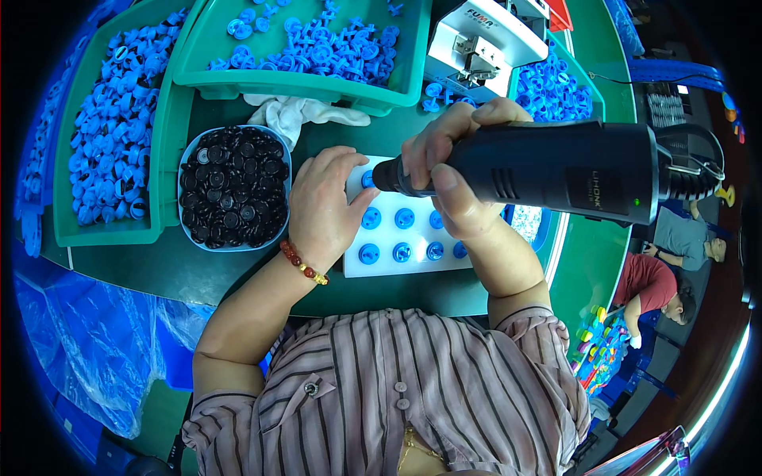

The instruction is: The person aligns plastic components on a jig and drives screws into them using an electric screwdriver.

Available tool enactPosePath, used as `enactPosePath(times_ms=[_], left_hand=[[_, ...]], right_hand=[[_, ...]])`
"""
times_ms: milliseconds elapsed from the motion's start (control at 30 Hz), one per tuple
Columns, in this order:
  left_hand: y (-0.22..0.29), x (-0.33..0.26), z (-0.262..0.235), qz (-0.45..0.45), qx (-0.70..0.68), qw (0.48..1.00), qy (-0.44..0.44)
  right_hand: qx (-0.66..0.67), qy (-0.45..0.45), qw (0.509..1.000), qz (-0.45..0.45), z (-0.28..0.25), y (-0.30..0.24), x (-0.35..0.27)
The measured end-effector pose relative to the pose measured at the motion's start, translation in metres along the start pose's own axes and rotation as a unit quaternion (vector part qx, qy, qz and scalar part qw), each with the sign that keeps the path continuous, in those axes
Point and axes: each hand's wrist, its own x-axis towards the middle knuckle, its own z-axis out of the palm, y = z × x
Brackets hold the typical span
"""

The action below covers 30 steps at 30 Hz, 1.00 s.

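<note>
We've got our right hand (452, 163) wrapped firmly round a black electric screwdriver (556, 170), its nose at the corner blue part (367, 179) just beside our left hand (324, 202), where thumb and forefinger curve either side, though we can't tell if they're actually pinching it. We'd keep the tool square to the white block (386, 267) between our hands, press gently, and not bump the tub (185, 220) of black discs (230, 186) just left of our left hand.
</note>
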Motion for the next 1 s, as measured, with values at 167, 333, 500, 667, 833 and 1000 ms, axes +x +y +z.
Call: enactPosePath(times_ms=[167,333,500,667,833,1000], left_hand=[[0.000,0.001,0.000,0.017,0.023,1.000,-0.004],[0.002,0.000,-0.002,0.011,0.015,1.000,-0.002],[0.015,-0.002,-0.010,0.075,0.070,0.994,0.041],[0.020,-0.009,-0.017,0.072,0.078,0.994,0.034],[0.017,-0.003,-0.016,0.073,0.048,0.995,0.053],[0.017,-0.002,-0.016,0.096,0.043,0.992,0.065]], right_hand=[[0.027,0.055,0.998,0.013,-0.002,0.003,0.003],[0.094,0.175,0.976,-0.084,-0.024,-0.015,0.019],[-0.019,0.269,0.947,-0.173,-0.072,-0.031,0.047],[-0.131,0.315,0.924,-0.175,-0.095,-0.026,0.065],[-0.097,0.314,0.932,-0.155,-0.095,-0.016,0.071],[-0.106,0.297,0.936,-0.154,-0.096,-0.014,0.075]])
